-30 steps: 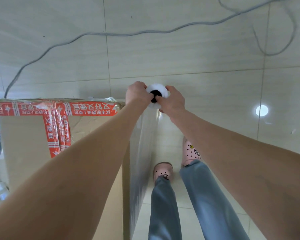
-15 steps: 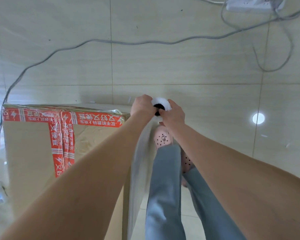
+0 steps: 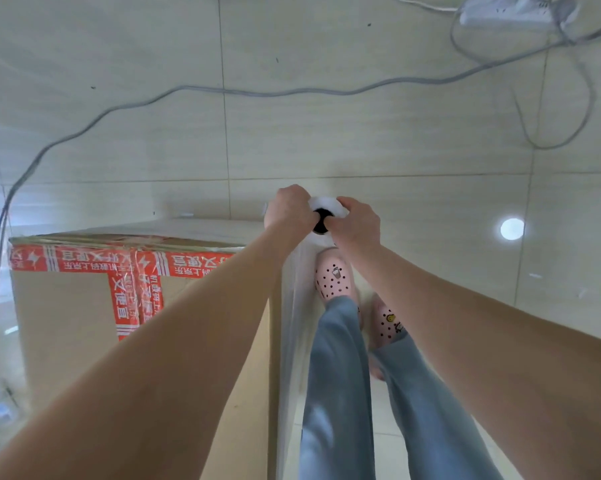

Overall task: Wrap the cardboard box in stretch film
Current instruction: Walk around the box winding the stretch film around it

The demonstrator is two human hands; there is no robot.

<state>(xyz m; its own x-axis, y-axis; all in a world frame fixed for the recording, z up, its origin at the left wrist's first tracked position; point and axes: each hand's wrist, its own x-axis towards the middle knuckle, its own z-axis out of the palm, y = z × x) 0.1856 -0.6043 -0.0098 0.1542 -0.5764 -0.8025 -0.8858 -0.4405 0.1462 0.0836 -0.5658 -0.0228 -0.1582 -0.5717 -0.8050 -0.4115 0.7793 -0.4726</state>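
Both forearms reach forward from the bottom edge. Blue-jeaned legs (image 3: 337,375) below, feet in pink spotted clogs (image 3: 332,277) on the floor.

Cardboard box (image 3: 67,313) stands on the floor at left, just beside the legs, with its top face toward the camera. Red printed tape (image 3: 125,296) runs along the far edge of the top, and a second strip crosses toward the near side. Clear film (image 3: 292,306) hangs taut down the box's right side, close against the corner (glossy, creased lengthwise).

Beyond the box's far right corner, the stretch film roll (image 3: 326,204) is held upright, white end and dark core facing up. Left hand (image 3: 287,211) grips it from the left, fingers curled over the rim. Right hand (image 3: 356,225) grips from the right, fingers curled, with the tips at the core hole.

Farther out: pale tiled floor (image 3: 326,133), a round light reflection (image 3: 512,229) at right, a grey cable (image 3: 222,91) trailing across, and a white power strip (image 3: 506,10) at top right.
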